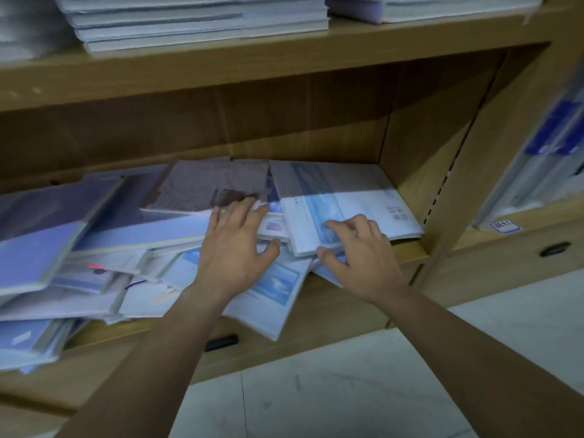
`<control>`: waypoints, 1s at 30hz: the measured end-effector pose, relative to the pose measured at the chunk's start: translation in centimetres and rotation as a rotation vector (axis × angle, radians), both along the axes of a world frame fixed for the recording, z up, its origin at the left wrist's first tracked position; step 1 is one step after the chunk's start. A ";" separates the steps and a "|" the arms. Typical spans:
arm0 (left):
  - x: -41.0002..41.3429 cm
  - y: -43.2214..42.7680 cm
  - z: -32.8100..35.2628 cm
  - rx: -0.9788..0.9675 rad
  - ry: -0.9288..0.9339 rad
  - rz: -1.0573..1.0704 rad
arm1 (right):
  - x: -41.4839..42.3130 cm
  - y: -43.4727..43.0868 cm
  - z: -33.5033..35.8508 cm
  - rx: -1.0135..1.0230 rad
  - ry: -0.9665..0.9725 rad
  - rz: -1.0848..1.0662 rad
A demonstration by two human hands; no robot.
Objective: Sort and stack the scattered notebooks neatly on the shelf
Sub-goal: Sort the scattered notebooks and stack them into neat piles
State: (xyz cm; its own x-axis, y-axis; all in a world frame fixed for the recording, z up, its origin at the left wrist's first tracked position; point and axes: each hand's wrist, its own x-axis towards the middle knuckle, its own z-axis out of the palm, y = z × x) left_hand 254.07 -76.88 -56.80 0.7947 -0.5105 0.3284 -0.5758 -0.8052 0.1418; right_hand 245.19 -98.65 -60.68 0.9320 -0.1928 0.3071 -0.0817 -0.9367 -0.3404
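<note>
**Notebooks mostly unsorted on the lower shelf**

Disorder fills most of the wooden shelf unit. Squared stacks of notebooks sit on the board above. Whether they belong to this job cannot be told.

On the lower shelf the pile of notebooks lies fanned and overlapping at mixed angles. A large purple notebook tilts over the left end. A brown notebook lies askew near the back. A sky-picture notebook juts out past the shelf's front edge.

Only the right corner looks like the start of a stack. There a white-and-blue notebook lies roughly square to the side wall, on top of a few others.

The right hand grasps the near edge of that notebook, fingers curled on top and thumb at its front. The left hand is released, its straight, spread fingers resting on the pile and reaching the brown notebook's edge.

By my reading the task is early. One small stack is forming, and nearly all the rest has to be gathered, matched by kind and squared up.
</note>
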 end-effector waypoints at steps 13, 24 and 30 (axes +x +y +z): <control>0.0 -0.7 -0.6 0.011 0.055 -0.079 | 1.2 -1.7 -1.0 0.214 0.244 -0.110; 6.9 -5.3 2.8 0.012 0.119 0.029 | -0.1 -3.9 -2.2 0.195 0.200 0.014; 9.7 -6.2 3.3 0.076 0.186 0.022 | 0.8 -4.6 -2.3 0.252 0.121 0.033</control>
State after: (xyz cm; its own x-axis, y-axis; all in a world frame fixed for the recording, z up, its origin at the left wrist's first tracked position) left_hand 263.73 -83.07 -53.52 0.8493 -0.5102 0.1359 -0.5276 -0.8297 0.1822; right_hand 246.03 -103.25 -63.01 0.9660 -0.2179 0.1394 -0.1068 -0.8266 -0.5526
